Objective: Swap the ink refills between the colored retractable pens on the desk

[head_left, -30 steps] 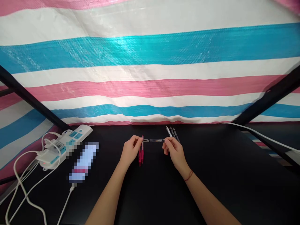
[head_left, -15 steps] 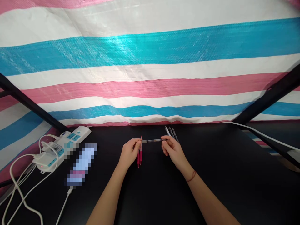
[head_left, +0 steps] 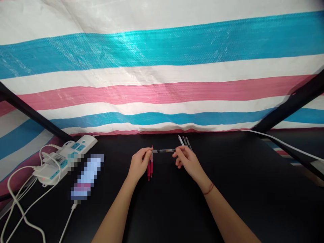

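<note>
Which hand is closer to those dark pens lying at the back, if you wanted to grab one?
Probably the right hand. The dark pens lie just beyond its fingers, while the left hand sits farther off, beside the red pens. Both hands hold the ends of one pen.

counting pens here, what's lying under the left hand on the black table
Two red pens lie side by side on the black table, partly under the left hand. Their upper lengths are covered by its fingers, so anything else beneath cannot be seen.
</note>
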A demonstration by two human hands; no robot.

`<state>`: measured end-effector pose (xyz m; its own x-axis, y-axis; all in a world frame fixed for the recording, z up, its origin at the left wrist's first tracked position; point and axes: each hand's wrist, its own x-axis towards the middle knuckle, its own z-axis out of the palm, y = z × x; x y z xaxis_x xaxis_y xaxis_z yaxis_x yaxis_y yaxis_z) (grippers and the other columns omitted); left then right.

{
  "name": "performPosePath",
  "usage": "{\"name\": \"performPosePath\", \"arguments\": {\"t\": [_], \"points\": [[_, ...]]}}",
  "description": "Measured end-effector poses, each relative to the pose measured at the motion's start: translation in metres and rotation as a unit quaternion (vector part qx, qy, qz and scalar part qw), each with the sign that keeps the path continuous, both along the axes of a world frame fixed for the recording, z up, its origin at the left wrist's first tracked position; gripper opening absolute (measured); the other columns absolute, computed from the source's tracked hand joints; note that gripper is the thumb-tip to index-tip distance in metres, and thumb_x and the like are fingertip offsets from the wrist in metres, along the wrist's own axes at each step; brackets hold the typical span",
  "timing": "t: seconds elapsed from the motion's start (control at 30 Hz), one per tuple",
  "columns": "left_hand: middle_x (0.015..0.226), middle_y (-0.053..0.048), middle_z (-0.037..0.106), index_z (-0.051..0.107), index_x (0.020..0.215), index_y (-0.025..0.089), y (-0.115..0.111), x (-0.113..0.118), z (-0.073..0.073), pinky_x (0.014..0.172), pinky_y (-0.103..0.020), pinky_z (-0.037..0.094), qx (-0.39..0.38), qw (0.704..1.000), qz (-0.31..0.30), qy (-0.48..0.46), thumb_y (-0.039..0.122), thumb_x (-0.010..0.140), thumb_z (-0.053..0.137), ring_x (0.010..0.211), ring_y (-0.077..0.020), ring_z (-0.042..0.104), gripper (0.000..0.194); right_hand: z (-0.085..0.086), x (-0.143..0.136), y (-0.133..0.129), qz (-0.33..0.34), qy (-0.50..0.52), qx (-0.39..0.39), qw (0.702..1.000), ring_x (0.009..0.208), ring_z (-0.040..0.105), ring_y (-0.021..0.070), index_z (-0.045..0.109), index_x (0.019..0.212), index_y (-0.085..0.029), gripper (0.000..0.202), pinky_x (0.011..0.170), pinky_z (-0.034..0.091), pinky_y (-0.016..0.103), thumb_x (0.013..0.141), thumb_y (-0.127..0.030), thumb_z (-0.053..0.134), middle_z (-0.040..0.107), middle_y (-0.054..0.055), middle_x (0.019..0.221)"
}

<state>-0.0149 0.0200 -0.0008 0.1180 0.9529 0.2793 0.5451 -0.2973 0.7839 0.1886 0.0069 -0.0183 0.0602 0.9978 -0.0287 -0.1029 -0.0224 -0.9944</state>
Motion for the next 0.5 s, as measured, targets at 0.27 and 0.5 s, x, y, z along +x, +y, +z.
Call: {"name": "performPosePath", "arguments": {"t": [0.27,0.5], "points": [[0.070,-0.001,0.065,0.065,0.096,0.017,-0.0002,-0.0006,-0.0021,0.064,-0.025,0.048,-0.009,1.000,0.002,-0.016,0.032,0.087,0.044,0.063,-0.0147,0.061,0.027,0.0015,-0.0015,0.0002,-0.002,0.038,-0.006,0.999,0.052,0.054,0.0126,0.058,0.090,-0.019,0.045,0.041,0.044,0.024,0.066,-0.056,0.068,0.063,0.002,0.071],[0.069,-0.001,0.064,0.066,0.093,0.018,-0.0007,0.0014,-0.0032,0.064,-0.025,0.047,-0.004,1.000,-0.006,-0.002,0.032,0.088,0.043,0.064,-0.0148,0.061,0.027,-0.0014,-0.0016,0.0003,-0.013,0.014,0.009,1.000,0.049,0.052,0.0118,0.060,0.076,-0.018,0.037,0.041,0.041,0.023,0.068,-0.053,0.067,0.058,0.000,0.059]]}}
